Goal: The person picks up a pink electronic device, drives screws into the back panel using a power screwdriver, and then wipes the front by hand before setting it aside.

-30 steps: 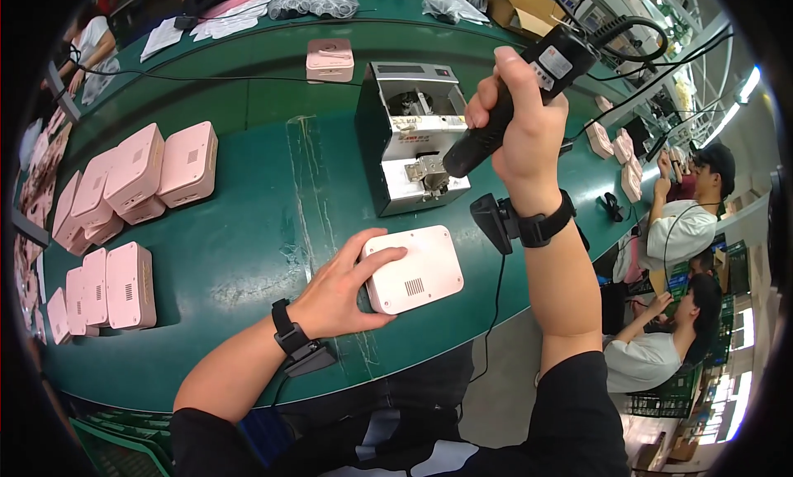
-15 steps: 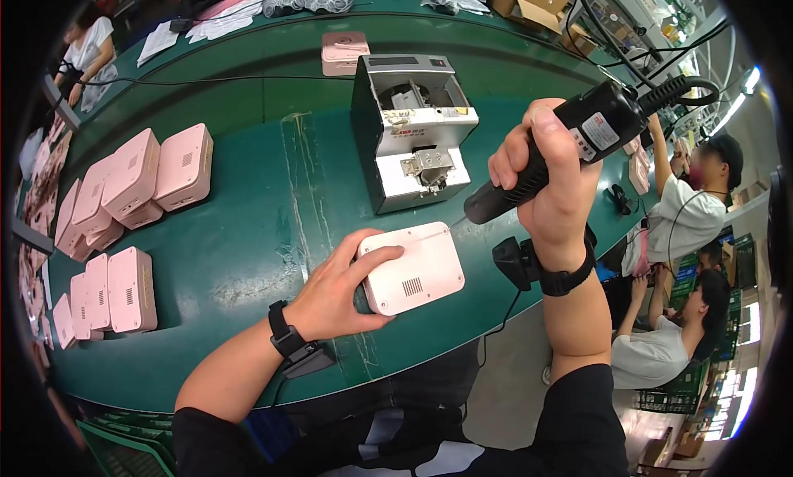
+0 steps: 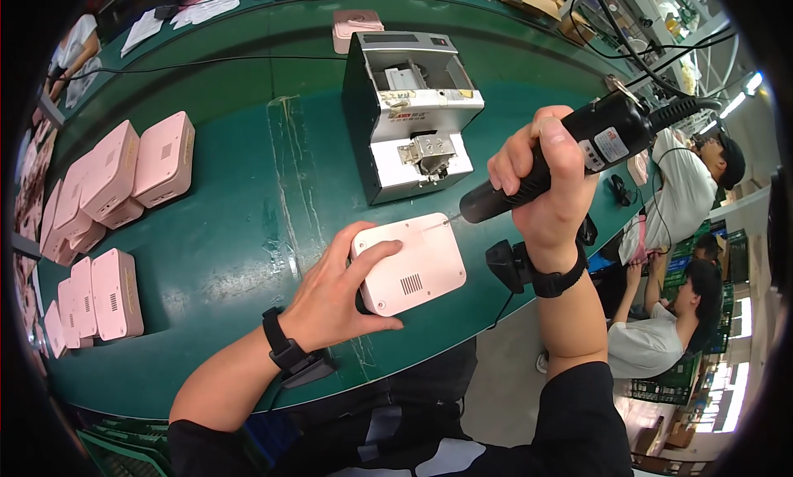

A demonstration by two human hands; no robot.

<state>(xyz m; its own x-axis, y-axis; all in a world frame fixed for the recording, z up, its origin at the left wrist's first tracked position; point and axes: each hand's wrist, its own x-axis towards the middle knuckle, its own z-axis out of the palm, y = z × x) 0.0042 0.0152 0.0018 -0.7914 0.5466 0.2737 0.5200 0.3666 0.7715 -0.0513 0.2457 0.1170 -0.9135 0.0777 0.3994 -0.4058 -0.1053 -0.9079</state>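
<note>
Hands both busy: left hand [image 3: 324, 289] grasping pink box [image 3: 425, 266] round its left end, right hand [image 3: 549, 184] wrapped round black corded driver [image 3: 595, 138]. Box lies flat on green surface [image 3: 219, 254], just in front of grey machine [image 3: 423, 101]. Bit [image 3: 455, 219] at far right corner hole [image 3: 447, 222], touching or just above, can't tell. That corner looks unfinished imo; can't make out which others are done. More pink boxes [image 3: 111, 173] stacked at left, finished or not unclear.
</note>
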